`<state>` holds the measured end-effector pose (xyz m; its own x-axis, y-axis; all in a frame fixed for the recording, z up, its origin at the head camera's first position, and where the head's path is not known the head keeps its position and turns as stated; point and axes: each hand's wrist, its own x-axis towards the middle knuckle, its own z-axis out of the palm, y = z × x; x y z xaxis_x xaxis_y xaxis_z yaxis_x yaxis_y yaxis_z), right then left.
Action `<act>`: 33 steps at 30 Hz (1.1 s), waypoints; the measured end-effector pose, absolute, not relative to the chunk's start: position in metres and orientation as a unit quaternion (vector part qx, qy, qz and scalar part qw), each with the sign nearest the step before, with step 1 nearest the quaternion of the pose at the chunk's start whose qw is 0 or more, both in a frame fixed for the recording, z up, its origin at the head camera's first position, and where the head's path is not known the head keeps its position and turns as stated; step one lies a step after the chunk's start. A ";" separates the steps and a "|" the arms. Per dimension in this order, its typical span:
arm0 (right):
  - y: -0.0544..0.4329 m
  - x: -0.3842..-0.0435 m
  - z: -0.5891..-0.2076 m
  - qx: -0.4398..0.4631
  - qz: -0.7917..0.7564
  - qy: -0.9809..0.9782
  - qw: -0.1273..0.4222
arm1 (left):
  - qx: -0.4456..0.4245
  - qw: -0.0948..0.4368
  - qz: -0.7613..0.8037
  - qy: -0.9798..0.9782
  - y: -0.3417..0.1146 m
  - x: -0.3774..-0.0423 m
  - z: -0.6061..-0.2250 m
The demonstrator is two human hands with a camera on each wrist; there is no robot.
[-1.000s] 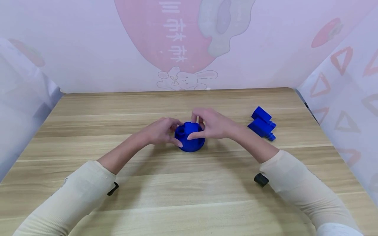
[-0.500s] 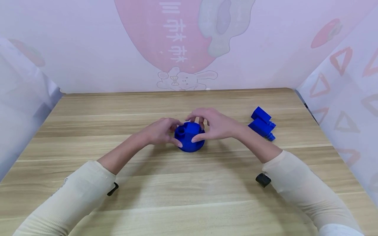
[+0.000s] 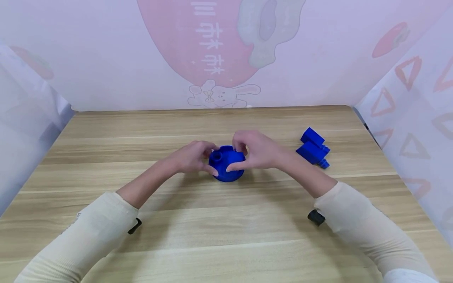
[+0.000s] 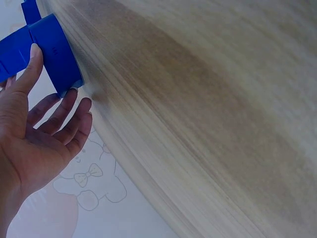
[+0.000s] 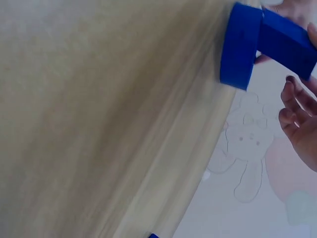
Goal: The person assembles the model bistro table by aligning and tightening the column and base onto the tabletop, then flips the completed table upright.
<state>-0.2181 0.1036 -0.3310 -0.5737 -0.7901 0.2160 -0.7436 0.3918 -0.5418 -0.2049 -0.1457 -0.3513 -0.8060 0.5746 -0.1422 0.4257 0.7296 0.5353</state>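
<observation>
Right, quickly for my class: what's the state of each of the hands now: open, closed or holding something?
Left hand: closed, gripping the round blue base.
Right hand: closed, apparently pinching the rectangular blue block on that base.

Two blocks (image 3: 311,152) lie on the table (image 3: 212,228), right of the base (image 3: 226,177).
</observation>
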 end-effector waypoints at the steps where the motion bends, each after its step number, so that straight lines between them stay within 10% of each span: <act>1: 0.102 -0.217 -0.332 -0.460 -0.296 0.836 0.032 | 0.272 0.151 0.247 0.918 -0.146 -0.205 -0.351; 9: 0.101 -0.213 -0.331 -0.457 -0.284 0.842 0.038 | 0.272 0.153 0.249 0.917 -0.147 -0.205 -0.352; 19: 0.119 -0.221 -0.324 -0.497 -0.329 0.778 0.201 | 0.268 0.161 0.255 0.915 -0.148 -0.205 -0.352; 33: 0.103 -0.213 -0.328 -0.507 -0.327 0.792 0.092 | 0.275 0.154 0.261 0.912 -0.149 -0.205 -0.352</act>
